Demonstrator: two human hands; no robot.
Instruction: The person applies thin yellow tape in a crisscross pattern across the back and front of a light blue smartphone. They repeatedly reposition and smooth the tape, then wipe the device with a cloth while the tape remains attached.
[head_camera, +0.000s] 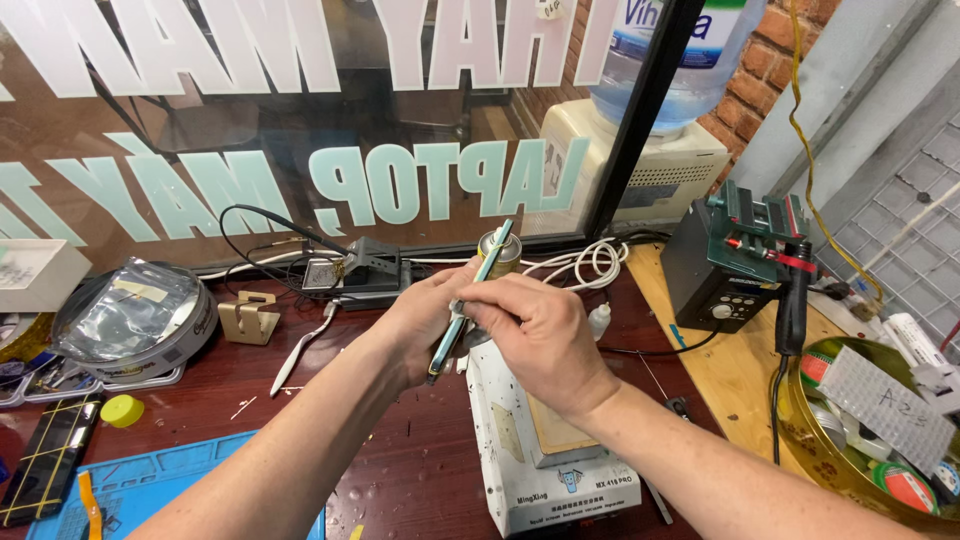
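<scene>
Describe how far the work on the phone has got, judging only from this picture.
Done: nothing shows as finished. In hand: both hands, left and right, hold a thin phone edge-on above the white machine. Left: cannot be judged; the white plastic tool lies unused on the table.

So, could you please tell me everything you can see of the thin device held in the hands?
The thin device looks like a phone seen edge-on: a slim teal frame with a dark face. It stands tilted, top toward the window, above a white machine. The left hand cradles it from behind; the right hand pinches its edge.
</scene>
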